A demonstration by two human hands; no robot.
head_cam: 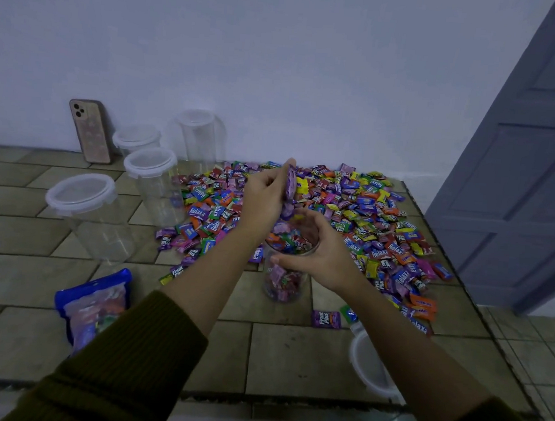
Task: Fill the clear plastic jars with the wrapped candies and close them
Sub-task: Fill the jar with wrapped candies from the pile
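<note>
A clear plastic jar [284, 285] stands open near the middle of the table, almost full of wrapped candies. My right hand [319, 252] curls round its rim and upper wall. Directly above the jar's mouth, my left hand [265, 197] holds a bunch of purple-wrapped candies [290, 191]. Behind both hands a big heap of mixed wrapped candies [368, 217] spreads over the table. A loose white-rimmed lid [368, 367] lies at the front right, partly hidden by my right forearm.
Several lidded clear jars stand at the left and back: one large jar [86, 215], a taller jar [155, 184], others behind. A phone [90, 131] leans on the wall. A blue candy bag [94, 309] lies front left. The table edge [480, 312] drops at the right beside a door [529, 197].
</note>
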